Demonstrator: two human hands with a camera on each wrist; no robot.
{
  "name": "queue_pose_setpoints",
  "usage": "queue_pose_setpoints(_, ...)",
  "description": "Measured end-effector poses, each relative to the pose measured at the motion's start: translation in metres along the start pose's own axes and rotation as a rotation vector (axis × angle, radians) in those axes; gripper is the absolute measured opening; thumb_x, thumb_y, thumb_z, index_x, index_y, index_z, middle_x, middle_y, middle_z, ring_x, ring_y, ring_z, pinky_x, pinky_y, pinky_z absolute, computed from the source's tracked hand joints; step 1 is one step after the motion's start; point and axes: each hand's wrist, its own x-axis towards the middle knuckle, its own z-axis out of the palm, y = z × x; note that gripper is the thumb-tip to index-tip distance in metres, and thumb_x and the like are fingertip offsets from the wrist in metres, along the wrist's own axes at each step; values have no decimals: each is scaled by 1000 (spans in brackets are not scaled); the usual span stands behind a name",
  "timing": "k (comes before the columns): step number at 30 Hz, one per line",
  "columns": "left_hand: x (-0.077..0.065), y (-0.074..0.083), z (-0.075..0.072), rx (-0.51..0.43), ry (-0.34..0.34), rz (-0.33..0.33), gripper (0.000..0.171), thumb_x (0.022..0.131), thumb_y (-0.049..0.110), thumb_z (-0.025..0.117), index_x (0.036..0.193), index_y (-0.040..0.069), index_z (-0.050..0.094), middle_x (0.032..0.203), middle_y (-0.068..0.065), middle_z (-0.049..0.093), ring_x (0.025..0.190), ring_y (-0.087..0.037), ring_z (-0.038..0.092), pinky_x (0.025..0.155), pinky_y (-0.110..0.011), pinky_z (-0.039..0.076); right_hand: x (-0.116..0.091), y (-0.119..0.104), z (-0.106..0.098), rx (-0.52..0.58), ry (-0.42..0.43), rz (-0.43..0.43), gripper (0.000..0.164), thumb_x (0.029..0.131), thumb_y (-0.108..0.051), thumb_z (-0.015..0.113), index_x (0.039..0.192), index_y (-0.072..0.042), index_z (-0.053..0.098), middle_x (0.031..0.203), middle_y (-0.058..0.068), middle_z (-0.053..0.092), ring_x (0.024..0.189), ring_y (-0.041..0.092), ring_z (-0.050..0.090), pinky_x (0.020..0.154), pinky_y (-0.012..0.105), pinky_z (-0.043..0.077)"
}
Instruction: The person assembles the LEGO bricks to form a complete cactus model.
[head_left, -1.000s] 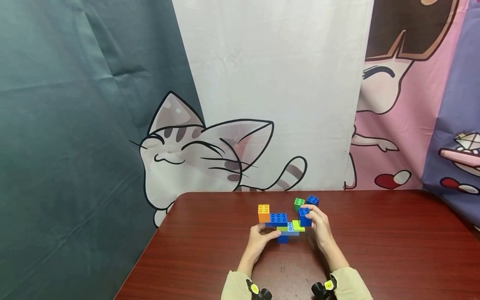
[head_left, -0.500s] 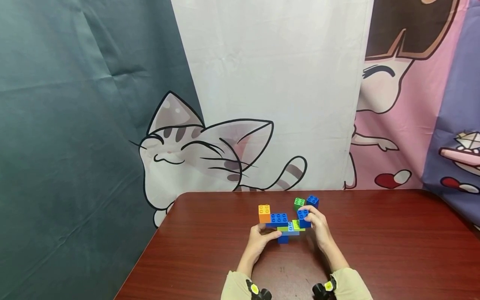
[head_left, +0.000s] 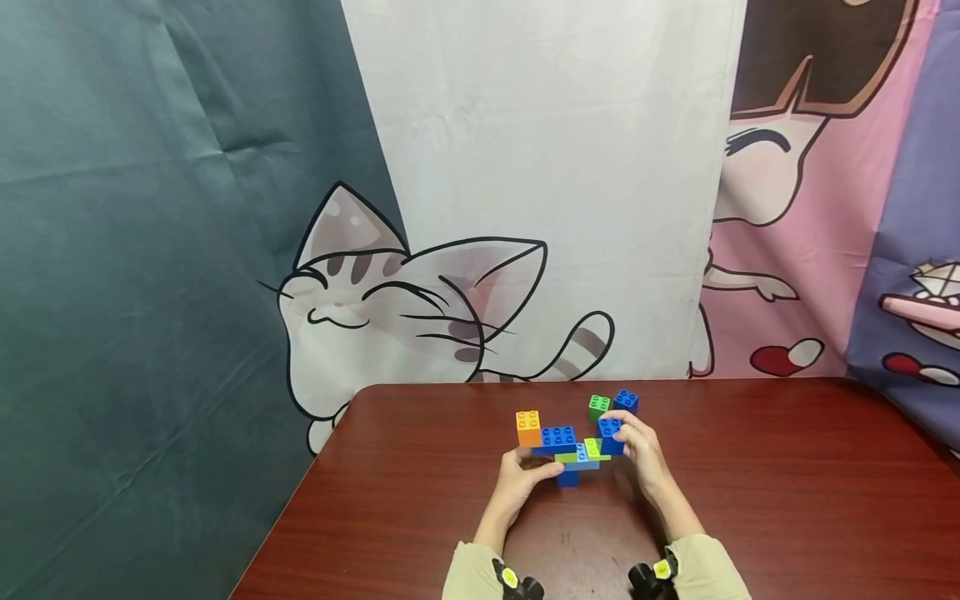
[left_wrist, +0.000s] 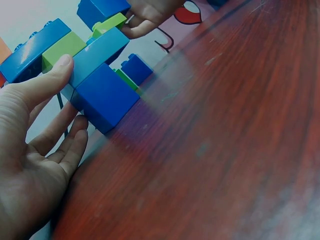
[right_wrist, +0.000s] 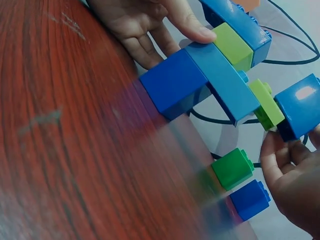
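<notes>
My left hand (head_left: 517, 479) grips a built brick structure from the left, its thumb against a lime brick (left_wrist: 64, 50) and the light blue brick (left_wrist: 100, 56). Under that light blue brick is a blue brick (left_wrist: 107, 97), its base at the tabletop. On the structure's left side, a long blue brick (head_left: 555, 438) carries an orange brick (head_left: 528, 430). My right hand (head_left: 643, 454) pinches another blue brick (right_wrist: 300, 105) at the right end, over a second lime brick (right_wrist: 266, 105). Those two bricks touch; whether they are pressed fully together I cannot tell.
Behind the right hand, a green brick (head_left: 597, 407) and a loose blue brick (head_left: 626, 402) stand on the red-brown table (head_left: 405, 508). Past the table's far edge hangs a printed cloth (head_left: 570, 167) with a cartoon cat.
The right hand's blue brick has come down slightly onto the lime brick, then shifted a little to the right. My left hand keeps its grip and has barely moved.
</notes>
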Motion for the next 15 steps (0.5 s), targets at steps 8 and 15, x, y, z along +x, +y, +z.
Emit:
queue_pose_setpoints(8,0,-1,-1,0,-15,8,36,82,11,77,114,-3,67,106,-26,70,85,-9,66,78,-17,53,2,-2,-4,-4,-101,43,38,90,-11,40,121,8,51,88,-6,65,78,9,62,73,25,53)
queue_pose_setpoints(15,0,-3,-1,12,-15,24,37,81,10,78,114,-3,67,103,-23,71,84,-8,66,78,-18,53,2,-1,-6,-21,-113,48,40,92,-12,38,124,9,48,84,-7,62,73,10,61,66,28,54)
